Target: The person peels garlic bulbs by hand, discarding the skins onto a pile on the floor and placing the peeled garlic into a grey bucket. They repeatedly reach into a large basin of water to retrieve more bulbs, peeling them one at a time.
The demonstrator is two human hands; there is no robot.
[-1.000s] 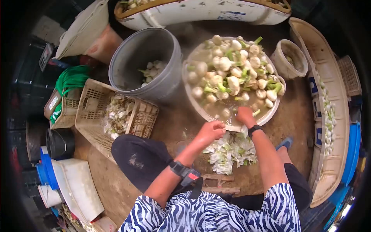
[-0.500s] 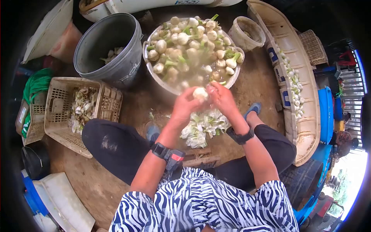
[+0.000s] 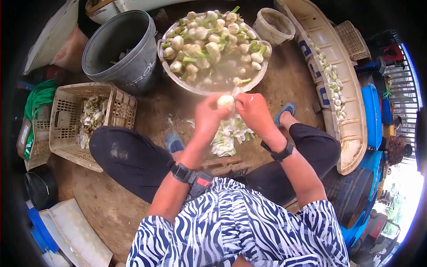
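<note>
A white bulb vegetable (image 3: 225, 101) sits between both hands, just in front of the big basin. My left hand (image 3: 207, 116) grips it from the left. My right hand (image 3: 251, 111) closes on its right side, and a thin blade seems to stick up near the fingers, too small to be sure. The round basin (image 3: 171, 66) holds several white bulbs with green stalks in murky water. A pile of pale trimmed leaves (image 3: 227, 135) lies on the ground under my hands, between my knees.
A grey bucket (image 3: 120, 46) with a few bulbs stands at the upper left. A beige plastic crate (image 3: 66, 129) of peelings lies left of my knee. A small tub (image 3: 275, 24) and a long curved tray (image 3: 344, 89) with bulbs are on the right.
My hands left the basin rim, lifted one bulb and drew it toward me over the leaf pile. The camera view swung to the right.
</note>
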